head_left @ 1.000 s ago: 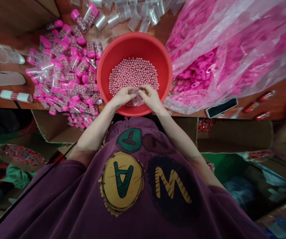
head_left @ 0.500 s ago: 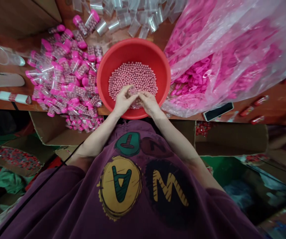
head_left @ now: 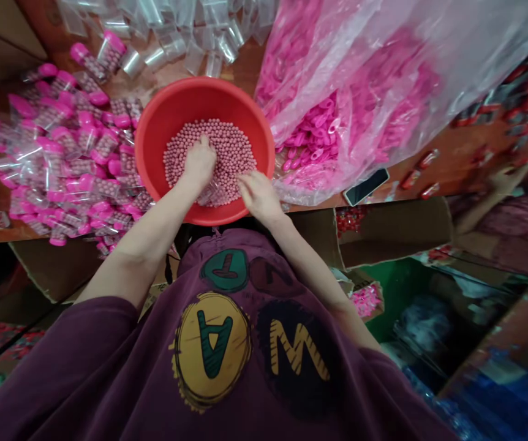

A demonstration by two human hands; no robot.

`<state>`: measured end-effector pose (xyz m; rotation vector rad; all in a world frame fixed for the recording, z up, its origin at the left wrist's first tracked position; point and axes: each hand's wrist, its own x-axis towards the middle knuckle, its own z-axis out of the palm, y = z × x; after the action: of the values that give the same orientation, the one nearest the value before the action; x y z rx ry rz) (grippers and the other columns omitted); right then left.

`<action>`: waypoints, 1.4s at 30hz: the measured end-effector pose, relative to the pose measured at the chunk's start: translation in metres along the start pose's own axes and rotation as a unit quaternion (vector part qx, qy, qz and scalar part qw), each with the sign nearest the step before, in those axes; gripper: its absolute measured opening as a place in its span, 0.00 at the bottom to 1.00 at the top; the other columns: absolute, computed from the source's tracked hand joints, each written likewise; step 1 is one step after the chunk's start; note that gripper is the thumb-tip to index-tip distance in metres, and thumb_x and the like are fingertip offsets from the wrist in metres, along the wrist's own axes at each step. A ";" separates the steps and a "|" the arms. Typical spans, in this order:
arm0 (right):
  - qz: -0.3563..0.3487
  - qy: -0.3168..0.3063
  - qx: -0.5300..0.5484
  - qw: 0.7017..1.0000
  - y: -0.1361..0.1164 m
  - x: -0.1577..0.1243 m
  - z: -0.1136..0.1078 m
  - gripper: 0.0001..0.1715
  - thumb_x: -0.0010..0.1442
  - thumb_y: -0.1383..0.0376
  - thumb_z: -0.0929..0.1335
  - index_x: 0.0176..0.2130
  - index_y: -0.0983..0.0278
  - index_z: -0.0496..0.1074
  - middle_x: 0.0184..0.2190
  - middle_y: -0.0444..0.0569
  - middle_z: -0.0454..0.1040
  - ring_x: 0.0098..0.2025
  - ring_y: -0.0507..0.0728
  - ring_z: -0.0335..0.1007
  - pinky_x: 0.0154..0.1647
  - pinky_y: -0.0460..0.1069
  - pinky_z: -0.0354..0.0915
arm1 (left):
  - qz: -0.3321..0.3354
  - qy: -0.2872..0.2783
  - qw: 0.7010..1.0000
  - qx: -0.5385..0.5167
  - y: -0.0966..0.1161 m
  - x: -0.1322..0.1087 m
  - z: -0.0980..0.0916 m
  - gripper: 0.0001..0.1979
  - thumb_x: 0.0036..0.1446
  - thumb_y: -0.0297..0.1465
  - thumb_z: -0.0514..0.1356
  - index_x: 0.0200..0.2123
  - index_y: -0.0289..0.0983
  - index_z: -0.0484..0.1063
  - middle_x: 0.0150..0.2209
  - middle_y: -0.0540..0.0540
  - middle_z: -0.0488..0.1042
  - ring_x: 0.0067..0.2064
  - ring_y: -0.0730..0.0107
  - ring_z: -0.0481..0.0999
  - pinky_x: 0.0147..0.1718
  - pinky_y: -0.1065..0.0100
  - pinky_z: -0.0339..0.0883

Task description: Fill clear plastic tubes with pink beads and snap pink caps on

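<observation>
A red plastic basin (head_left: pixel 154 131) sits on the wooden table in front of me, holding a heap of small pink balls (head_left: pixel 231 144). My left hand (head_left: pixel 198 164) lies on the balls inside the basin, fingers curled down into them. A clear tube (head_left: pixel 212 193) lies in the balls at the basin's near side, and my right hand (head_left: pixel 255 195) is closed next to it, seeming to grip one end. What the left fingers hold is hidden.
A pile of filled tubes with pink caps (head_left: pixel 62 165) lies left of the basin. Empty clear tubes (head_left: pixel 172 37) are behind it. A large plastic bag of pink caps (head_left: pixel 360 92) lies to the right, with a phone (head_left: pixel 365 187) by it. Another person's hand (head_left: pixel 507 177) shows far right.
My hands were together over the near side of the basin. Now they have parted: the left hand has moved forward onto the balls, the right stays near the rim. The view has shifted rightward.
</observation>
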<state>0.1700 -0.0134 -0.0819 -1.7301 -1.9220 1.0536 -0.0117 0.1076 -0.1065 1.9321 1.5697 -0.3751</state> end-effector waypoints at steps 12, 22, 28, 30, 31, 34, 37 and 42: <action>0.349 0.211 0.000 0.913 0.140 0.048 -0.024 0.15 0.72 0.62 0.67 0.51 0.70 0.77 0.53 0.71 0.83 0.61 0.69 0.80 0.74 0.69 0.66 | 0.100 0.015 0.912 -0.399 0.038 0.008 0.071 0.09 0.54 0.23 0.64 0.40 0.37 0.78 0.50 0.42 0.78 0.62 0.51 0.75 0.71 0.50 0.62; 0.329 0.243 0.085 0.909 0.106 0.029 -0.036 0.20 0.67 0.48 0.72 0.33 0.59 0.69 0.35 0.53 0.81 0.46 0.63 0.81 0.62 0.64 0.77 | 0.064 -0.071 0.724 -0.683 0.007 -0.065 0.008 0.21 0.63 0.34 0.67 0.59 0.37 0.79 0.50 0.41 0.85 0.54 0.60 0.87 0.51 0.60 0.82; 0.189 0.230 0.321 0.899 0.071 0.020 -0.053 0.33 0.61 0.38 0.76 0.51 0.58 0.74 0.36 0.44 0.80 0.35 0.57 0.80 0.45 0.60 0.84 | 0.063 -0.110 0.645 -0.754 0.015 -0.085 -0.017 0.20 0.64 0.41 0.65 0.55 0.38 0.79 0.44 0.39 0.84 0.39 0.63 0.86 0.30 0.66 0.77; 0.116 0.181 0.337 0.917 0.049 0.024 -0.058 0.36 0.62 0.38 0.77 0.57 0.56 0.74 0.42 0.47 0.83 0.39 0.58 0.83 0.47 0.61 0.84 | 0.063 -0.114 0.651 -0.748 0.019 -0.087 -0.022 0.19 0.69 0.45 0.59 0.51 0.38 0.79 0.41 0.39 0.83 0.38 0.60 0.86 0.29 0.64 0.78; 0.082 0.156 0.328 0.928 0.036 0.027 -0.060 0.35 0.64 0.38 0.76 0.60 0.55 0.75 0.46 0.49 0.84 0.43 0.60 0.85 0.49 0.62 0.85 | 0.060 -0.115 0.655 -0.745 0.021 -0.088 -0.024 0.19 0.71 0.46 0.57 0.49 0.38 0.79 0.40 0.39 0.83 0.39 0.59 0.87 0.30 0.64 0.79; -0.009 0.107 0.266 0.958 -0.008 0.034 -0.070 0.30 0.71 0.41 0.72 0.63 0.54 0.76 0.56 0.51 0.83 0.60 0.63 0.82 0.62 0.67 0.82 | 0.029 -0.111 0.648 -0.753 0.023 -0.092 -0.028 0.14 0.71 0.41 0.58 0.46 0.38 0.77 0.39 0.41 0.83 0.40 0.61 0.88 0.31 0.66 0.80; -0.062 0.078 0.206 0.973 -0.042 0.037 -0.079 0.25 0.73 0.46 0.72 0.62 0.54 0.78 0.61 0.50 0.82 0.67 0.64 0.77 0.74 0.69 0.74 | 0.003 -0.089 0.646 -0.758 0.023 -0.095 -0.030 0.09 0.70 0.38 0.60 0.44 0.38 0.74 0.40 0.43 0.83 0.39 0.66 0.87 0.31 0.70 0.79; -0.085 0.053 0.159 0.982 -0.064 0.033 -0.082 0.22 0.75 0.49 0.69 0.60 0.55 0.81 0.56 0.49 0.84 0.61 0.63 0.80 0.74 0.69 0.73 | 0.033 -0.089 0.662 -0.744 0.019 -0.100 -0.029 0.09 0.71 0.38 0.60 0.43 0.38 0.72 0.37 0.44 0.81 0.34 0.69 0.84 0.26 0.72 0.74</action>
<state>0.1752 0.0437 0.0114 -1.3923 -1.6946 1.1112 -0.0240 0.0459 -0.0220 0.5606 0.9580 0.6273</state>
